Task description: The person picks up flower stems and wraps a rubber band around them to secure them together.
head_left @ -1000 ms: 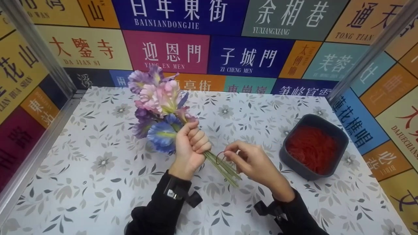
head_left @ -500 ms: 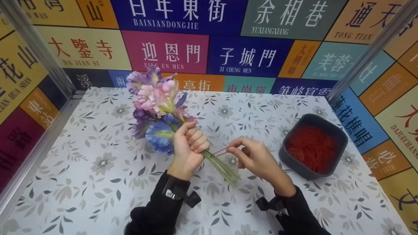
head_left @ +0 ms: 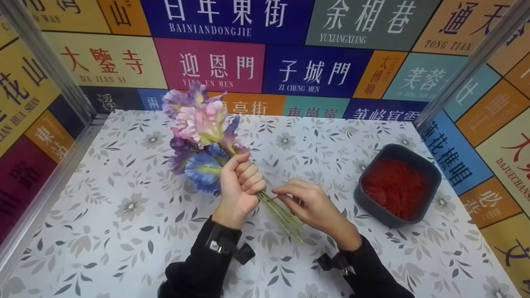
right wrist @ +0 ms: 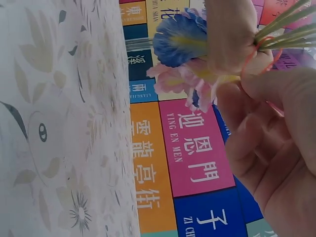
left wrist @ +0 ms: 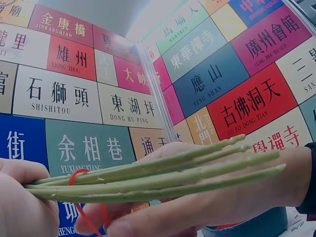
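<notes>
My left hand (head_left: 244,186) grips a bunch of artificial flowers (head_left: 207,124) by the upper stems, just below the blooms. Pink, purple and blue petals stick out beyond the fist at the upper left. Several green stems (left wrist: 197,175) run out of its other side toward the lower right. Thumb and fingers of my right hand (head_left: 310,203) pinch a thin red rubber band (left wrist: 72,177) close to that fist. In the left wrist view the band crosses over the stems and its pulled end runs down to the right fingertips. The right wrist view shows the band looped at the stems.
A dark grey square bin (head_left: 370,209) stands on the right of the table, holding a heap of red rubber bands (head_left: 395,188). The table (head_left: 132,248) has a leaf-patterned cover. Printed panels (head_left: 207,62) with metal corner posts enclose it at the back and sides.
The band was a loose loop a second ago, then stretched taut away from the stems. The right hand has since moved left, in close to the stems. The left hand has barely moved.
</notes>
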A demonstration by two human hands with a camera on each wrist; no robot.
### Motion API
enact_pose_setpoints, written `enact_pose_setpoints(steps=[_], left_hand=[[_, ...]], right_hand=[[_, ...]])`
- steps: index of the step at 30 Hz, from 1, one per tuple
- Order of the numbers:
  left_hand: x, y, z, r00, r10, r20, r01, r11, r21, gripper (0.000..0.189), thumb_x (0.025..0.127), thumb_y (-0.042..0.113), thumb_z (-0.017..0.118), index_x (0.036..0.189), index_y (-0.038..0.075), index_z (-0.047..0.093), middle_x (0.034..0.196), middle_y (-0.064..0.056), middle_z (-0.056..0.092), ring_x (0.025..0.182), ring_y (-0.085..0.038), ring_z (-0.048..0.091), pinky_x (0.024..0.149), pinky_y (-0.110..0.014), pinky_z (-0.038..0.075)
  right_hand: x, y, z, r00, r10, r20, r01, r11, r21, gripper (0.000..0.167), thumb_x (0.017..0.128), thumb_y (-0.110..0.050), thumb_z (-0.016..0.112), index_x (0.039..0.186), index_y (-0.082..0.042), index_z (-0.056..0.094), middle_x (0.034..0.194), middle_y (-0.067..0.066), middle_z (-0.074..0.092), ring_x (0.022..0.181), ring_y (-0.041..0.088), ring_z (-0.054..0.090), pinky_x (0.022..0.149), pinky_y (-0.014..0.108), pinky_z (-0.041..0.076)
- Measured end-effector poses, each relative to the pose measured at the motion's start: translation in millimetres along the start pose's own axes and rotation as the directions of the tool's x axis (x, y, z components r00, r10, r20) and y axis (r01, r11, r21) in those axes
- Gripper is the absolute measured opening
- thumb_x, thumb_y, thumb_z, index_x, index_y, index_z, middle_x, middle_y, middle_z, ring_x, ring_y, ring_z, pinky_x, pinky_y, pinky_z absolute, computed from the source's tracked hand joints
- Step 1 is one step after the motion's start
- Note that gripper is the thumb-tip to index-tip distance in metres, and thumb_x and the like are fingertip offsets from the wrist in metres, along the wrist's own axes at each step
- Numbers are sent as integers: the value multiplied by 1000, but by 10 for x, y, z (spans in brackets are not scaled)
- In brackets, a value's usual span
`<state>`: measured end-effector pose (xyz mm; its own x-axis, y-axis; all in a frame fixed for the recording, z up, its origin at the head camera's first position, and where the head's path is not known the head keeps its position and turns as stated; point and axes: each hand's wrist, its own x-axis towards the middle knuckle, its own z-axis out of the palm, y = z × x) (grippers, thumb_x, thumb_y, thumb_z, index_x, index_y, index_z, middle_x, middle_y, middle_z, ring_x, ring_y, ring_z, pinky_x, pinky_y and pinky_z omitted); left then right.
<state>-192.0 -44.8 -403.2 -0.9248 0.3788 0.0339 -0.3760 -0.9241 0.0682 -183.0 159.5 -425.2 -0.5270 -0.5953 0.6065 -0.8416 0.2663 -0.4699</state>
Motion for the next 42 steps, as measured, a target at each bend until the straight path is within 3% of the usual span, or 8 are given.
enact_pose_setpoints(steps=[8,16,21,24,28,32,37,42], left_hand=[[1,-11,7,999,-45,23,45,999,-7,50,105,20,31,58,22,15,50,10,13,41,-3,9,41,-17,9],[-41,-35,66,997,-38,64,42,998,-56,50,103,18,34,57,22,16,49,10,14,41,-4,10,40,-18,9],[-63,-10,86,996,53,77,-43,991,-124,48,101,16,37,58,21,17,50,10,14,41,-4,10,40,-18,9],[-73,50,71,987,140,74,-127,979,-161,48,102,17,37,58,21,17,50,9,15,42,-4,10,40,-19,9],[-85,140,48,964,256,75,-235,948,-216,48,102,17,37,58,21,18,50,9,15,43,-5,11,41,-20,10],[-77,206,24,938,336,81,-310,922,-233,48,103,16,36,58,20,19,51,8,15,44,-5,11,40,-20,10],[-50,229,-13,920,386,67,-367,909,-199,48,104,17,33,58,19,19,50,7,14,43,-6,10,40,-21,8],[-34,199,-51,912,404,69,-393,909,-136,49,103,17,35,57,18,21,49,7,16,42,-6,11,39,-20,9]], right_hand=[[7,0,27,985,-35,-166,12,990,-140,21,91,3,71,109,-7,74,97,2,67,67,7,56,58,16,46],[1,-43,225,992,-90,-92,75,986,-152,15,93,4,67,105,-6,71,97,0,65,77,8,63,69,15,52],[-19,-218,397,997,-78,-22,76,994,-83,13,97,0,61,104,-7,68,88,-1,63,68,6,57,61,12,48],[-25,-301,494,993,-117,-21,113,984,-135,13,99,-11,65,111,-9,69,94,-1,69,76,9,64,68,17,53],[-30,-388,563,993,-116,11,116,988,-104,11,98,-9,66,108,-9,69,98,-1,71,85,11,67,77,20,54],[1,-495,558,995,-94,36,95,995,-26,9,97,-4,66,105,-6,70,90,0,70,77,9,66,71,15,53],[37,-660,408,990,-140,20,141,987,-77,9,99,-6,64,104,-8,70,88,-3,70,70,5,62,65,12,51],[56,-731,247,993,-112,-23,110,991,-83,10,99,-6,64,106,-7,71,89,-2,70,70,6,62,65,13,52]])
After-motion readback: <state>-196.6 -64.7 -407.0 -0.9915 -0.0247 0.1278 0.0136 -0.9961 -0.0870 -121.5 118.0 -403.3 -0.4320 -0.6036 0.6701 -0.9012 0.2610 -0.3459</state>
